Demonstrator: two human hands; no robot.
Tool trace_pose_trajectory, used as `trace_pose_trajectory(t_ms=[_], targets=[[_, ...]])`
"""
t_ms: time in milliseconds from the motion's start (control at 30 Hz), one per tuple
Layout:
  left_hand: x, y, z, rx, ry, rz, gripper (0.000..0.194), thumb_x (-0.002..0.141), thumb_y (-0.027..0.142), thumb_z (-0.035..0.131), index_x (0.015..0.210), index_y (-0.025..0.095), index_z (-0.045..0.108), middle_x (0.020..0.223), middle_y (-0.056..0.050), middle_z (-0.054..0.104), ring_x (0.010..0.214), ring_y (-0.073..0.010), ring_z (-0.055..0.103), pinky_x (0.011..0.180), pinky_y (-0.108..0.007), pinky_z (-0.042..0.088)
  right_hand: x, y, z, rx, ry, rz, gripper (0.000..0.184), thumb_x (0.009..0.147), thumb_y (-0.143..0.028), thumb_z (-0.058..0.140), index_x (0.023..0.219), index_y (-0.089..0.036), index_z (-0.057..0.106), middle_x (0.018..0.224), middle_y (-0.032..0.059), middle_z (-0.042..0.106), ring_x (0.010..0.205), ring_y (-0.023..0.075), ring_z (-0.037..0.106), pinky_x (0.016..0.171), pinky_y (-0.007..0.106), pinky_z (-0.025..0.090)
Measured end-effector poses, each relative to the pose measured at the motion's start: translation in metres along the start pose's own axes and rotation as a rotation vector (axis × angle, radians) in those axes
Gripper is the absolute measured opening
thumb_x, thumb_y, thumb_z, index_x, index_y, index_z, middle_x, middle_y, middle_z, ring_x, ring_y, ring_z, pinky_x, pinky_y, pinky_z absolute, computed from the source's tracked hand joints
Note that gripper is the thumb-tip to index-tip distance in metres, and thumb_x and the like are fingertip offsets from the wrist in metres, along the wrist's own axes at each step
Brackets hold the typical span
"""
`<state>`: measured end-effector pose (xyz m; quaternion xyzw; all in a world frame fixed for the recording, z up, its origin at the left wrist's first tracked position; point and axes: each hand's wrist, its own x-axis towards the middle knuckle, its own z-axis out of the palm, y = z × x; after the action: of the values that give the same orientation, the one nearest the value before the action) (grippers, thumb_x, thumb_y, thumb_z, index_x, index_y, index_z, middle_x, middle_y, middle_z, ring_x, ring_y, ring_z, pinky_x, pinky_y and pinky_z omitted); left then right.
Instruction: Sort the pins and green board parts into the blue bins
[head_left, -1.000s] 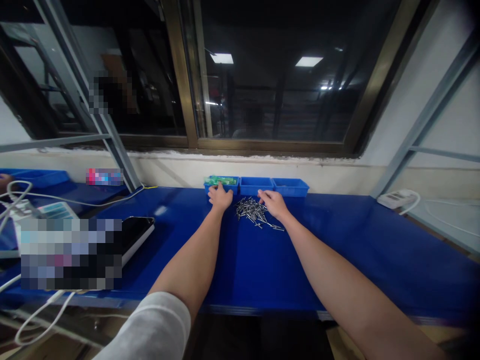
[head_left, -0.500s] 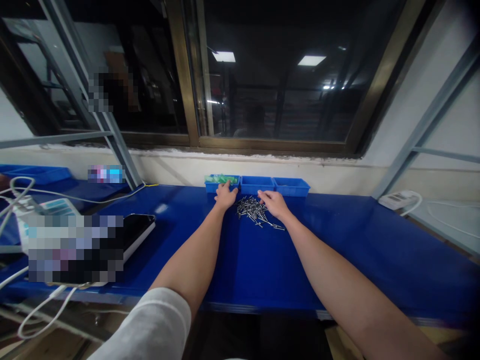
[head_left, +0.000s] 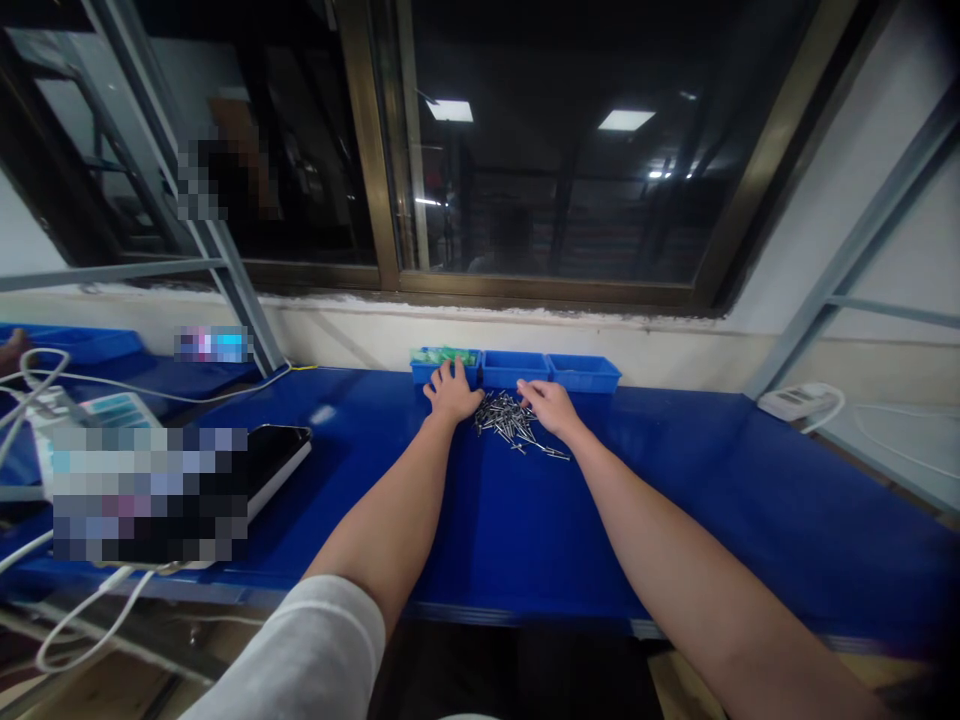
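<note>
Where heaped, the screws [head_left: 504,418] look silvery and slender.

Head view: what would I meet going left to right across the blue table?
Dark-topped device → left blue bin with green items → middle blue bin → right blue bin → white box. Left hand, metal pieces and right hand overlap others' span, so they're left out.
</note>
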<state>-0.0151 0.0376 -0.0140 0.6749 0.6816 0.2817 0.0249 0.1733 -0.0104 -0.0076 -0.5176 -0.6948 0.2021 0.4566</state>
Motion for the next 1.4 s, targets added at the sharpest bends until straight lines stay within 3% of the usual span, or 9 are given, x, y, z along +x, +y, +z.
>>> trace_pose_trajectory(t_ms=[233,367,467,633,733,833,967,1133,1400], targets=[[0.0,-0.001,0.003,0.04,-0.051,0.06,0.086,0.064,0.061,0.055,0.137,0.024,0.028,0.15,-0.01,0.005,0.135,-0.0387,-0.002,0.103,-0.06,0.001,0.0,-0.003,-0.001,-0.031,0.018,-0.021,0.049,0.079,-0.058,0.042,0.062,-0.018,0.063,0.066,0.0034,0.066,0.062,0.016,0.057,0.061,0.026,0.038],[0.0,-0.001,0.003,0.037,-0.036,0.048,0.086,0.064,0.062,0.053,0.137,0.023,0.029,0.149,-0.012,0.011,0.134,-0.0395,0.005,0.102,-0.061,0.002,0.002,0.0,-0.002,-0.083,0.035,-0.018,0.045,0.079,-0.055,0.042,0.067,-0.019,0.066,0.07,0.0037,0.066,0.069,0.0184,0.057,0.067,0.029,0.039],[-0.001,0.0,0.001,0.014,-0.049,0.073,0.083,0.067,0.059,0.053,0.138,0.025,0.027,0.148,-0.009,0.018,0.134,-0.0378,0.008,0.103,-0.06,0.003,0.002,0.007,0.0,-0.198,0.032,-0.029,0.035,0.074,-0.051,0.053,0.082,-0.02,0.069,0.085,0.0062,0.066,0.085,0.0221,0.055,0.079,0.033,0.038],[-0.008,0.003,-0.003,-0.059,0.024,0.116,0.066,0.072,0.044,0.052,0.134,0.029,0.034,0.146,-0.004,0.025,0.131,-0.0343,0.018,0.103,-0.056,0.014,-0.002,0.014,0.008,-0.426,-0.128,-0.03,0.046,0.068,-0.05,0.062,0.106,-0.025,0.064,0.111,0.0092,0.058,0.108,0.0291,0.042,0.09,0.041,0.032],[-0.012,0.004,-0.003,-0.104,0.052,0.108,0.046,0.075,0.035,0.049,0.121,0.029,0.051,0.133,-0.005,0.044,0.122,-0.0311,0.033,0.097,-0.049,0.029,-0.003,0.013,0.013,-0.467,-0.186,-0.05,0.036,0.074,-0.046,0.057,0.104,-0.027,0.065,0.111,0.0077,0.059,0.109,0.0281,0.042,0.09,0.042,0.031],[-0.016,0.005,-0.002,-0.124,-0.005,0.181,0.035,0.076,0.032,0.048,0.108,0.025,0.061,0.118,-0.006,0.055,0.113,-0.0276,0.042,0.093,-0.041,0.035,-0.002,0.013,0.014,-0.465,-0.192,-0.09,0.03,0.077,-0.042,0.054,0.098,-0.025,0.068,0.104,0.0071,0.062,0.104,0.0245,0.048,0.09,0.038,0.033],[-0.021,0.008,-0.004,-0.107,-0.108,0.275,0.032,0.076,0.038,0.049,0.099,0.025,0.066,0.11,-0.004,0.059,0.108,-0.0241,0.046,0.093,-0.036,0.034,-0.001,0.012,0.013,-0.409,-0.183,-0.156,0.025,0.079,-0.034,0.055,0.097,-0.022,0.068,0.098,0.0057,0.065,0.093,0.0188,0.056,0.087,0.03,0.039],[-0.027,0.012,-0.01,-0.079,-0.165,0.289,0.036,0.071,0.05,0.053,0.096,0.027,0.068,0.109,-0.004,0.061,0.106,-0.0265,0.048,0.089,-0.038,0.036,-0.002,0.009,0.013,-0.387,-0.15,-0.209,0.019,0.079,-0.028,0.056,0.091,-0.022,0.07,0.093,0.0037,0.068,0.088,0.0172,0.06,0.082,0.028,0.042],[-0.031,0.016,-0.017,-0.044,-0.243,0.313,0.021,0.068,0.039,0.057,0.075,0.024,0.07,0.093,-0.003,0.066,0.097,-0.0242,0.053,0.084,-0.037,0.037,-0.004,0.008,0.014,-0.367,-0.125,-0.185,0.016,0.076,-0.027,0.059,0.086,-0.023,0.071,0.091,0.0031,0.069,0.087,0.0174,0.061,0.082,0.028,0.043]])
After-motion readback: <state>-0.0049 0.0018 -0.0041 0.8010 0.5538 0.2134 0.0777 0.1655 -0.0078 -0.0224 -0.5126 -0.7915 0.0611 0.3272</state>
